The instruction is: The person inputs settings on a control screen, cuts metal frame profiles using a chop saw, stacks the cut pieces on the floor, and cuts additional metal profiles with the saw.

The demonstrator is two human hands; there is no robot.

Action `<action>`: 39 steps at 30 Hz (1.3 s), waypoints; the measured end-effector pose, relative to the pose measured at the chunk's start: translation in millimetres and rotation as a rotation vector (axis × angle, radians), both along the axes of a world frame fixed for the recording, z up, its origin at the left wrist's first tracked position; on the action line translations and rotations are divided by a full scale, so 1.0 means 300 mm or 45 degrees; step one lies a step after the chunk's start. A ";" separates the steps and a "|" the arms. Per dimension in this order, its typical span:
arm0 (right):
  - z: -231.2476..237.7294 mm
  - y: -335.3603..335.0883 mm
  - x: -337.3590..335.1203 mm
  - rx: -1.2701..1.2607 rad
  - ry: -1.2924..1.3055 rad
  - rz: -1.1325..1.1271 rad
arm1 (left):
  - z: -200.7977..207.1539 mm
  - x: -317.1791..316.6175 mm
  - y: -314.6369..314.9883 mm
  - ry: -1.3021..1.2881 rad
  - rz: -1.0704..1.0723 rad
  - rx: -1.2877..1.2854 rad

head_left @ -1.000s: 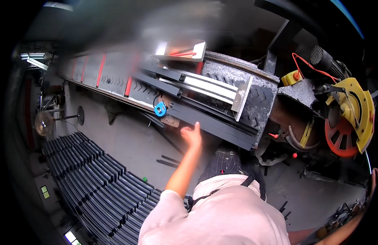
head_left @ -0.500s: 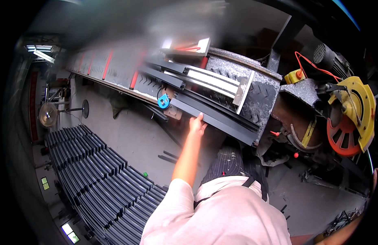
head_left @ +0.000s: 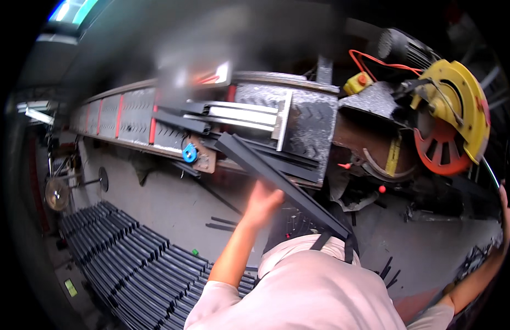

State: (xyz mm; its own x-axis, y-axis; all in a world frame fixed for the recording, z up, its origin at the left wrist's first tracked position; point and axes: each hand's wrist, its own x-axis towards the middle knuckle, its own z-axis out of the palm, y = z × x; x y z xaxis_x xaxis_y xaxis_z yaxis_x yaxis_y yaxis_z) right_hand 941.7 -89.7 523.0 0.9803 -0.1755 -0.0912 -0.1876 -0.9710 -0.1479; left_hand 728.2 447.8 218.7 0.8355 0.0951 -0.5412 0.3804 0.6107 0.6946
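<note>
My left hand (head_left: 264,201) grips a long dark grey metal profile (head_left: 290,190) near its middle. The profile slants down to the right in front of my waist, its far end over the bench edge. Stretched out at the right rim, my right hand (head_left: 506,202) is closed at the end of a cut-off saw's thin handle (head_left: 491,173); its fingers show only in part. The saw has a yellow guard (head_left: 464,82) and an orange slotted lower guard (head_left: 439,154). More dark profiles (head_left: 299,169) lie on the bench beside a pale metal fence (head_left: 241,116).
The long bench (head_left: 136,124) with red crossbars runs off to the left. A blue tape measure (head_left: 190,153) sits at its near edge. Rows of dark profiles (head_left: 150,264) cover the floor at lower left. A fan (head_left: 56,193) stands beyond; offcuts (head_left: 390,272) lie on the right floor.
My left hand has lifted the profile off the bench and drawn it toward my body, tilting it. The view has turned, and my right hand stays at the saw handle.
</note>
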 end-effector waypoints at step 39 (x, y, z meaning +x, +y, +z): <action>0.015 0.052 -0.003 0.088 0.029 -0.133 | -0.678 0.886 -0.270 -0.744 -0.663 2.507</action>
